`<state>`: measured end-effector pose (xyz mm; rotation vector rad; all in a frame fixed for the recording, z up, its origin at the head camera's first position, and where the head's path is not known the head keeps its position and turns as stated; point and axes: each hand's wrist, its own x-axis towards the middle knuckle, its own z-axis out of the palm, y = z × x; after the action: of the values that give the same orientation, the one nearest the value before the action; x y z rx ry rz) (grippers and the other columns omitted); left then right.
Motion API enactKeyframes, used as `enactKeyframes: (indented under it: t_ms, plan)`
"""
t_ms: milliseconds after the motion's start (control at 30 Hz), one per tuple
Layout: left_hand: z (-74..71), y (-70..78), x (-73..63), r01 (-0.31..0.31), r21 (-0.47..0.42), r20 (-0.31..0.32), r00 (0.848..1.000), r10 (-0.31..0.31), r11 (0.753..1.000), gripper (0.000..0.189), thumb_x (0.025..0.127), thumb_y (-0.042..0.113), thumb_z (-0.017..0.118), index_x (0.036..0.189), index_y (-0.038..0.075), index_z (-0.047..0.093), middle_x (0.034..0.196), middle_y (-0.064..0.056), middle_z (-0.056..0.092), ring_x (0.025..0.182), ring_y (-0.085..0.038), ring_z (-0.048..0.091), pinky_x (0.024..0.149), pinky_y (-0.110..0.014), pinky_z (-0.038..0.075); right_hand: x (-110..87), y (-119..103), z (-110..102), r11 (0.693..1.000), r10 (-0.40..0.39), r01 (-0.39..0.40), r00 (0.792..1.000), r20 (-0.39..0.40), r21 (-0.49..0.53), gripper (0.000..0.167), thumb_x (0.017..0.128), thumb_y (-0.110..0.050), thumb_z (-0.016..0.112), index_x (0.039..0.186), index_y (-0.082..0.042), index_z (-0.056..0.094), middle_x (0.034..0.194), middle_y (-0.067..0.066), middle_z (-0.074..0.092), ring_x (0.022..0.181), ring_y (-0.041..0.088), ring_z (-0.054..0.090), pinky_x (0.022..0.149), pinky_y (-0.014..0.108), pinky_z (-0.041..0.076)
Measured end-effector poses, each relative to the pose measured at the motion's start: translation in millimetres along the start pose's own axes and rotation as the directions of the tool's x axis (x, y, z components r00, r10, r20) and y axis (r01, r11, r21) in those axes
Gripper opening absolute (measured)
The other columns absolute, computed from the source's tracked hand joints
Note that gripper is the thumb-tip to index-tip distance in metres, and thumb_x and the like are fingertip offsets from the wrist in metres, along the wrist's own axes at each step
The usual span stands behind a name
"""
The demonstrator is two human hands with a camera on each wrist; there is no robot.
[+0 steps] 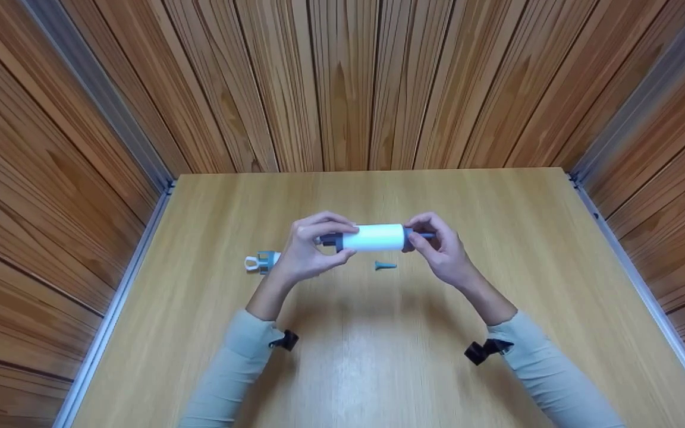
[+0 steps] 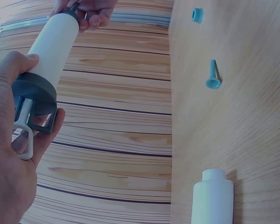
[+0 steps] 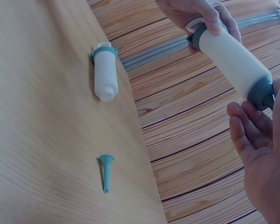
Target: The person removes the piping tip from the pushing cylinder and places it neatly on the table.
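A white-barrelled icing syringe [image 1: 378, 238] with dark blue-grey end parts is held level above the table. My left hand [image 1: 317, 244] grips its handle end, thumb on the barrel. A white plunger ring [image 2: 28, 144] shows beside that palm in the left wrist view. At the other end my right hand [image 1: 442, 252] pinches the dark nozzle cap [image 3: 260, 93] with thumb and fingertips; the thin nozzle points to the right. Below the syringe, a teal nozzle [image 1: 385, 265] lies on the table.
A second white syringe [image 3: 105, 74] with a teal collar lies on the table, partly behind my left hand in the head view. A small teal ring [image 2: 197, 15] lies beyond the loose nozzle. Wood-plank walls [image 1: 342, 83] surround the table [image 1: 366, 368].
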<state>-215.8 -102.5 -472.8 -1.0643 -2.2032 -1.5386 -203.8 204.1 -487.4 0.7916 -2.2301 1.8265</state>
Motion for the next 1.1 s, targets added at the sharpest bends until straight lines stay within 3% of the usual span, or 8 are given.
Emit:
enactKeyframes:
  t_ms: [600, 900, 1100]
  plan:
    - [0.4, -1.2, 0.6, 0.003, 0.011, 0.007, 1.000, -0.004, 1.000, 0.031, 0.092, 0.006, 0.091, 0.122, 0.006, 0.085, 0.127, -0.017, 0.080, 0.116, -0.036, 0.080, 0.098, -0.037, 0.070, -1.8, 0.1, -3.3, 0.994, -0.084, 0.080, 0.996, 0.042, 0.076, 0.032, 0.100, 0.019, 0.063, 0.131, 0.020, 0.053, 0.128, -0.010, 0.068, 0.108, 0.006, 0.077, 0.095, 0.022, 0.067]
    - [1.0, -0.9, 0.8, 0.010, 0.009, 0.009, 1.000, -0.010, 1.000, 0.032, 0.091, 0.004, 0.091, 0.122, 0.005, 0.085, 0.127, -0.018, 0.080, 0.117, -0.035, 0.079, 0.099, -0.035, 0.069, -0.7, -2.0, -3.9, 0.999, -0.034, 0.033, 0.999, 0.030, 0.017, 0.032, 0.104, 0.014, 0.059, 0.136, 0.017, 0.053, 0.127, 0.000, 0.066, 0.109, 0.007, 0.074, 0.092, 0.022, 0.067]
    - [1.2, -0.3, 0.9, 0.008, -0.001, 0.004, 1.000, -0.008, 1.000, 0.032, 0.091, 0.003, 0.091, 0.122, 0.005, 0.085, 0.127, -0.019, 0.080, 0.116, -0.036, 0.079, 0.098, -0.035, 0.070, 0.3, -2.7, -4.9, 0.999, -0.012, 0.013, 1.000, 0.028, -0.035, 0.024, 0.107, 0.012, 0.058, 0.131, 0.015, 0.057, 0.120, -0.007, 0.069, 0.099, 0.006, 0.074, 0.085, 0.020, 0.066]
